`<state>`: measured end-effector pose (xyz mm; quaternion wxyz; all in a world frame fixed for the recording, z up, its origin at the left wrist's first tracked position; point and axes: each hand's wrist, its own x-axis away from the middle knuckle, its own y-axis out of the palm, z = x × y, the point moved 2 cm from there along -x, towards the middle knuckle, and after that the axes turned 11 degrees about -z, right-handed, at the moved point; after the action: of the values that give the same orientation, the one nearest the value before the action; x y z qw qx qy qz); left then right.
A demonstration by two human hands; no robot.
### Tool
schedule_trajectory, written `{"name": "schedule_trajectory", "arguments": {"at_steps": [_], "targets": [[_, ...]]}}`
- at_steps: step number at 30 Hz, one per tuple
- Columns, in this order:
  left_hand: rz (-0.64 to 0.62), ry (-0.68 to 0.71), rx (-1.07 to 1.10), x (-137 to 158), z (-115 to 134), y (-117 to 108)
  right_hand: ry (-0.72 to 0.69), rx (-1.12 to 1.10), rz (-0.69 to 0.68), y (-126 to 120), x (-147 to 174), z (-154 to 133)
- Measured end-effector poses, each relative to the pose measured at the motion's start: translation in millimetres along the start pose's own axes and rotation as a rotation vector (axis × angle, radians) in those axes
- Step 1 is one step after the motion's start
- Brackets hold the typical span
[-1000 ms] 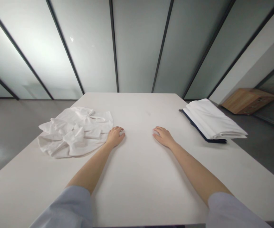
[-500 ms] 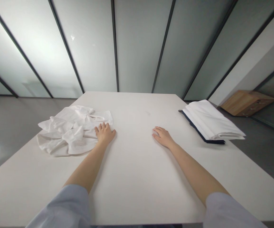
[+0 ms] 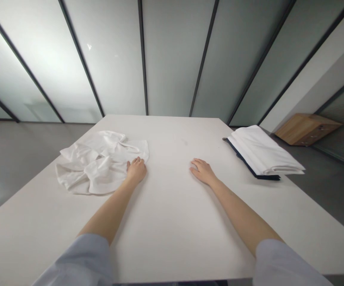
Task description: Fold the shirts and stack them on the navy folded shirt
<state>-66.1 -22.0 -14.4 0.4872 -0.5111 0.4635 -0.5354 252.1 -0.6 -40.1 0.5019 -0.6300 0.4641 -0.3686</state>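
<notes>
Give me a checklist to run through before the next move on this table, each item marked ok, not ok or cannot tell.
1. Left hand at the crumpled cloth: ok, fingers over its right side.
2. Left hand gripping it: cannot tell, the hold is hidden.
3. Crumpled cloth lying smooth: not ok, it is bunched and wrinkled.
4. Right hand free: ok, nothing visible in it.
5. Folded white cloth apart from both hands: ok.
6. Folded white cloth within the table edge: not ok, its right side appears to jut past.
</notes>
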Motion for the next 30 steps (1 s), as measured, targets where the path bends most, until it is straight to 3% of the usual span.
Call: {"name": "schedule_trajectory", "arguments": {"at_steps": [6,10,13,16,19,22,25,30], "targets": [[-0.059,0.425,0.03,9,36,13,-0.01,-0.025,0.044,1,-3,-1],[-0.094,0.73,0.125,21,58,15,-0.054,-0.081,0.222,-2,-5,0],[-0.122,0.836,0.18,26,68,14,-0.074,-0.056,0.312,-4,-3,-1],[-0.102,0.787,0.179,22,68,11,-0.081,0.033,0.173,-3,-1,-3],[-0.013,0.64,0.134,14,59,6,-0.08,0.098,0.018,-6,2,-7],[0.084,0.427,0.069,6,43,1,-0.105,0.084,0.005,-17,7,-15],[0.154,0.218,0.034,2,28,-1,-0.218,0.008,-0.002,-25,13,-30],[0.218,0.039,0.023,3,20,2,-0.432,-0.163,-0.046,-19,21,-53]]}}
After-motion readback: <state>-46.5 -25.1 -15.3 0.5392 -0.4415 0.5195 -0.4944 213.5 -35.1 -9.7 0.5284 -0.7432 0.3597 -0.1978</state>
